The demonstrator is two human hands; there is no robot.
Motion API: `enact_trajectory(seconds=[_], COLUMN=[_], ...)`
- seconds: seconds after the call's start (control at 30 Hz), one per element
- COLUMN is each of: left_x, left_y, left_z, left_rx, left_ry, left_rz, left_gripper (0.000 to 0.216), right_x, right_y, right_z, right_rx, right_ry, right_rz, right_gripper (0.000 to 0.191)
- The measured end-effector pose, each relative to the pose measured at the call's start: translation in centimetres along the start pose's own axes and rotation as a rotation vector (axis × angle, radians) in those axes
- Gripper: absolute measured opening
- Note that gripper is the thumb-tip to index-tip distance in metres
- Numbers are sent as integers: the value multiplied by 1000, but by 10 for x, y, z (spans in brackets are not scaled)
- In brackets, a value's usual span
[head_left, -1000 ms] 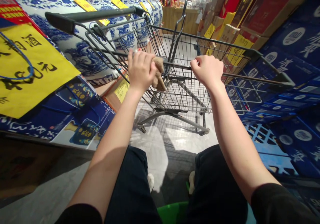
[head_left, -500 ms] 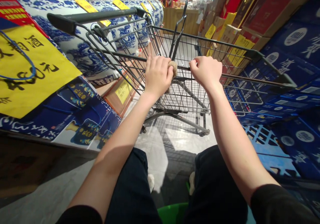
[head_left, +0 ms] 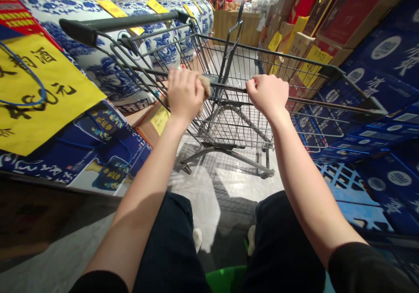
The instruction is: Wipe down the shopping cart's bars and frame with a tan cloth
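Observation:
A dark metal shopping cart (head_left: 314,102) stands across the aisle in front of me, its long side rail facing me and its handle (head_left: 121,21) off to the left. My left hand (head_left: 185,94) is closed around a tan-brown cloth (head_left: 204,86), pressed on the top rail left of the middle. The cloth is partly hidden under the fingers. Farther right, my right hand (head_left: 269,93) is wrapped round the same rail. Below the basket, the lower frame (head_left: 225,151) rests over the pale floor.
Blue-and-white porcelain jars (head_left: 122,72) with red cloth tops line the left. Nearer is a box display with a yellow price sign (head_left: 42,92). Stacked blue cartons (head_left: 369,92) rise on the right, above a light-blue plastic crate (head_left: 356,197). Something green (head_left: 225,279) is between my legs.
My left hand has slid left along the cart's rail with the cloth, away from my right hand. My right hand keeps its grip; the cart has hardly shifted.

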State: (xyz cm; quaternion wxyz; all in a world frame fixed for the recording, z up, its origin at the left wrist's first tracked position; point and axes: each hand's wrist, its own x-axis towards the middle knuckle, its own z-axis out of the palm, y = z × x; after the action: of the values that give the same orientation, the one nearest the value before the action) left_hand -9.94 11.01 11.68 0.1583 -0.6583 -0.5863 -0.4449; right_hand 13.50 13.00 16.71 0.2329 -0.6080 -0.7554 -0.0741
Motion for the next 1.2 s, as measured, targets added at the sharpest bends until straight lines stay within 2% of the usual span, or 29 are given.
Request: enact_trajectory(seconds=[0.07,0.13,0.23,0.3,0.37,0.5,0.6,0.67,0.83,0.93,1.0,1.13,1.2], left_x=[-7,-10,-10,-7,-3,3,5,2,-10,-10,-7,-3,-3], left_y=[36,60,66,51,25,-32,-45,-31,40,55,43,-11,-31], left_z=[4,7,6,3,-2,-13,-16,-14,3,3,-3,-19,-23], left_rx=[-36,-43,-35,-28,-15,51,76,50,42,63,88,149,158], left_ry=[-71,-118,-159,-159,-122,31,110,74,-112,-178,-204,-209,-133], left_rz=[51,73,100,101,63,-92,-150,-103,120,150,108,63,60], left_gripper=[33,35,36,36,35,29,28,29,37,43,47,57,57], right_x=[0,0,0,-1,-1,-2,-2,-2,-2,-1,-2,-3,-3], right_y=[0,1,3,4,6,4,0,-2,-5,-3,-1,-1,-2], right_z=[0,-1,-3,-3,-3,-3,-3,-2,1,0,-1,-3,-3], right_rx=[-6,-17,-31,-36,-40,-42,-38,-34,-18,-21,-28,-37,-40], right_ry=[-2,-9,-12,-12,-14,-23,-19,-8,21,9,-5,-21,-22], right_rz=[8,15,17,15,11,4,8,10,9,11,15,12,11], right_gripper=[50,49,48,48,48,49,48,47,48,47,48,48,48])
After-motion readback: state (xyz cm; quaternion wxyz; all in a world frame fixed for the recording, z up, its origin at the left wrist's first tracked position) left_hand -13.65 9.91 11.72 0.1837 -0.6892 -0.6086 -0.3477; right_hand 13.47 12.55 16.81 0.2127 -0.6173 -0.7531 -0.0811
